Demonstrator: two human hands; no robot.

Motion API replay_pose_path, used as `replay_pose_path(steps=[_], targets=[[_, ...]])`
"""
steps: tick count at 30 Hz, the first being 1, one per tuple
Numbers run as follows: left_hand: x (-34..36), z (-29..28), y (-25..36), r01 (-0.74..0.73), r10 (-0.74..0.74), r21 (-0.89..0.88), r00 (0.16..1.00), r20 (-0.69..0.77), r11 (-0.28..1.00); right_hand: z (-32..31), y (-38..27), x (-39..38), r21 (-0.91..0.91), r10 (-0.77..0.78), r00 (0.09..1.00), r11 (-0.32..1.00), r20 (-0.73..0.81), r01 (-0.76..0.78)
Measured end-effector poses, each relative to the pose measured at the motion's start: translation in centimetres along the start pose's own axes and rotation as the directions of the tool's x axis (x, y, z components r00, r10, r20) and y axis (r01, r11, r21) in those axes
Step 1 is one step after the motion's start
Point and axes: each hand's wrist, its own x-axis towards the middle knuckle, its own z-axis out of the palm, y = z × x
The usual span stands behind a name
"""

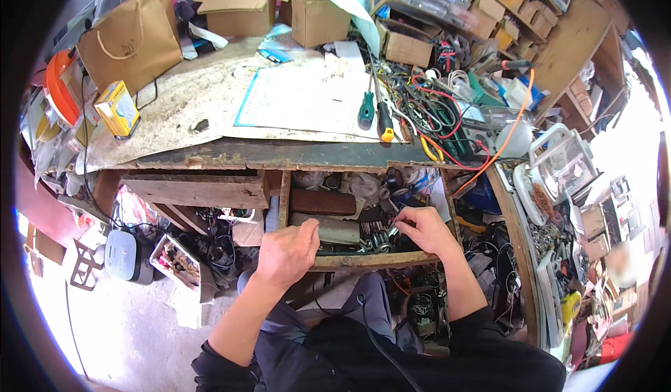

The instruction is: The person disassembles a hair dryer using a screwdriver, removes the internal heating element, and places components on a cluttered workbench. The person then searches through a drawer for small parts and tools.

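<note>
An open drawer (374,260) sits in front of me, beneath the bench top. Above its left front corner is my left hand (285,252), its fingers curled closed; whatever they hold, if anything, is hidden. My right hand (428,233) reaches into the drawer's right side, fingertips pinched together among small metal parts (379,238). Anything between those fingertips is too small to name. A brown oblong case (323,202) lies toward the back of the drawer, with a grey-green oblong piece (328,230) in front of it.
On the bench lie a sheet of paper (300,98), a green-handled screwdriver (366,110) and a black-and-yellow-handled one (384,123). Tangled cables (433,105) crowd the right. Another wooden drawer (199,188) juts out at left. A yellow box (117,110) and paper bag (133,39) stand behind.
</note>
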Motion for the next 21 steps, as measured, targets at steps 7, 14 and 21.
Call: replay_pose_path(steps=[7, 14, 21], targets=[[-0.8, -0.4, -0.5, -0.020, 0.021, -0.014, 0.997, 0.071, 1.000, 0.7, -0.7, -0.6, -0.188, -0.054, 0.963, 0.982, -0.264, 0.004], [-0.3, -0.6, 0.1, 0.037, -0.050, 0.070, 0.982, 0.184, 0.997, 1.0, -0.7, -1.5, -0.368, -0.157, 0.873, 0.929, -0.462, -0.028], [-0.4, -0.4, 0.2, 0.106, -0.104, -0.008, 0.983, 0.154, 0.994, 1.4, -1.2, -1.9, -0.428, 0.034, 0.907, 0.874, -0.421, -0.231]])
